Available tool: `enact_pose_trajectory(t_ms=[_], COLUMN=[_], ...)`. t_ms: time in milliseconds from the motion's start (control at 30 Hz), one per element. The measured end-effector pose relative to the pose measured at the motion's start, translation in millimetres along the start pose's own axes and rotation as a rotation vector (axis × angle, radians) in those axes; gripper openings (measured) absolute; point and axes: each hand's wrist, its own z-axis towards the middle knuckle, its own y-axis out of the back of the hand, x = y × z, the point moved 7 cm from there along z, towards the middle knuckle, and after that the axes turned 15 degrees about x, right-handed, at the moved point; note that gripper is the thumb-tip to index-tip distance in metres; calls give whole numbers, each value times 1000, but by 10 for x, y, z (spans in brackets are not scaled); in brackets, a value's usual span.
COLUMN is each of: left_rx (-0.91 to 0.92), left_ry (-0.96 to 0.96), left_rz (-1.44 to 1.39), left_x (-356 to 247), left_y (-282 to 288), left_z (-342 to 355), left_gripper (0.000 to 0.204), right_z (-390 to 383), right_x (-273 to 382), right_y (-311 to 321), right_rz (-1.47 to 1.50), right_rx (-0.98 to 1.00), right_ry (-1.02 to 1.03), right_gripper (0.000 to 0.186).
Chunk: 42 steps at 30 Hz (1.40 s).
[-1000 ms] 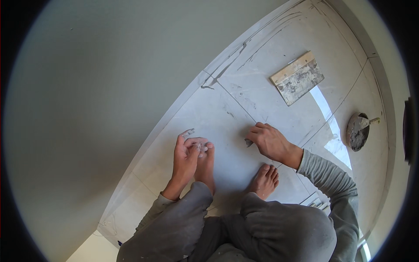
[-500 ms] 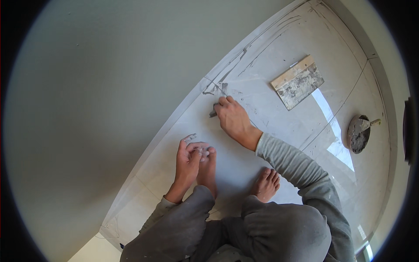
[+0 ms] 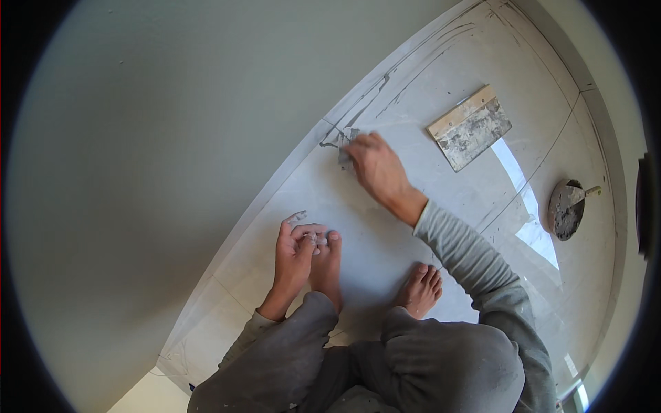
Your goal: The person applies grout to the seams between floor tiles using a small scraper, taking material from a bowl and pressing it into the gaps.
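Observation:
My right hand [image 3: 377, 168] is closed over the tiled floor [image 3: 358, 220], its fingers blurred by motion. It grips a small dark flat piece [image 3: 344, 158], partly hidden and smeared, close to grey grout smears [image 3: 332, 141] along a tile joint by the wall. Beside my left foot [image 3: 328, 265], my left hand [image 3: 296, 251] hovers with loosely bent, parted fingers. Pale paste coats those fingertips, and no held object shows there.
A wide putty knife [image 3: 471, 131] with a wooden back and stained blade lies right of my right hand. Farther right stands a round bowl [image 3: 566, 217] of dark grout with a small tool in it. The wall [image 3: 172, 138] rises on the left.
My right hand has moved a little right, wiping near the joint, and its forearm has swung right. New grey smear shows beneath its fingers. My left hand has stayed put.

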Motion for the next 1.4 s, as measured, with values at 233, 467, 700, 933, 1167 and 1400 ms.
enact_pose_trajectory(t_ms=[233, 467, 700, 933, 1167, 1400], left_rx=[14, 11, 14, 6, 1, 5], left_ry=[-9, 1, 14, 2, 23, -10], left_rz=[-6, 28, 19, 35, 17, 7], left_x=[-47, 68, 39, 118, 105, 104], left_y=[-57, 31, -42, 67, 14, 80], left_z=[2, -3, -10, -11, 15, -12], left_gripper=[39, 39, 40, 40, 41, 42], right_z=[83, 60, 290, 20, -17, -343], right_x=[-40, -116, -22, -166, -63, -97], right_y=[-35, 166, -115, 156, -28, 25], right_rz=[-252, -56, -271, -2, -396, -96], right_rx=[94, 92, 251, 139, 78, 257], right_ry=[99, 100, 197, 87, 229, 57], right_gripper=[10, 17, 14, 17, 17, 20])
